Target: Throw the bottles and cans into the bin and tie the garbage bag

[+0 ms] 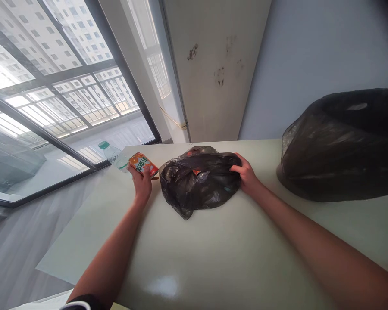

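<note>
My left hand [142,183] is wrapped round an orange and red can [143,164] with green lettering, held tilted just left of a black plastic bag. A clear bottle [113,154] with a green cap lies right behind the can; whether my fingers touch it is hidden. The black bag [197,185] rests crumpled on the pale table, with bits of orange and red showing at its opening and through the film. My right hand [245,172] grips the bag's right edge, thumb on top.
A large, full-looking dark bag [339,150] stands on the table [187,249] at the right, against the wall. Behind the table is a stained pale panel [213,64]. Glass windows [67,86] and a grey floor [16,241] lie to the left.
</note>
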Demonstrator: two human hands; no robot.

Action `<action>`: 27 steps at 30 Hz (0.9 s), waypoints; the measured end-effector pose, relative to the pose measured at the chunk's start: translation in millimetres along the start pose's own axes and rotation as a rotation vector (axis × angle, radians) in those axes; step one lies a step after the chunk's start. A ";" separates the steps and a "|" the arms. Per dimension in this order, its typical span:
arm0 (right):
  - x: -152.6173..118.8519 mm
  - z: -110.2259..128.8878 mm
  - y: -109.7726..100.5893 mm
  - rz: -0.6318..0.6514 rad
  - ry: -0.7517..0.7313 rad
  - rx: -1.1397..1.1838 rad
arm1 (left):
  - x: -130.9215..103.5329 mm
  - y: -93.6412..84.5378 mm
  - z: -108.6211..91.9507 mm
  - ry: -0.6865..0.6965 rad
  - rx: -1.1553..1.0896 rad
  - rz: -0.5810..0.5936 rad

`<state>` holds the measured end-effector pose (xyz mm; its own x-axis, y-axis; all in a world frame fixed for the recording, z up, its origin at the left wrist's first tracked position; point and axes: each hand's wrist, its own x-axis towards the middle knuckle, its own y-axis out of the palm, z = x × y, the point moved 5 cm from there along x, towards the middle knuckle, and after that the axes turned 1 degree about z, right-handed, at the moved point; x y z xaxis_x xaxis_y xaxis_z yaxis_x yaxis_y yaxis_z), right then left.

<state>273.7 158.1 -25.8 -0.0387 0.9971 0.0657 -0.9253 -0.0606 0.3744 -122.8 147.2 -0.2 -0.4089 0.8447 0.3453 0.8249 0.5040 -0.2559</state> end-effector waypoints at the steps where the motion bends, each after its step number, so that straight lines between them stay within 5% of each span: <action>1: -0.2 0.2 0.0 -0.001 0.001 0.001 | 0.0 0.3 -0.6 0.002 0.002 0.006; 27: -1.5 3.7 2.9 -0.005 0.000 -0.014 | 4.1 -1.4 6.6 0.003 0.187 0.017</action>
<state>272.4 156.2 -21.3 -0.0346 0.9974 0.0635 -0.9306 -0.0554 0.3618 -128.2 151.2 -4.4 -0.3940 0.8532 0.3418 0.7451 0.5143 -0.4248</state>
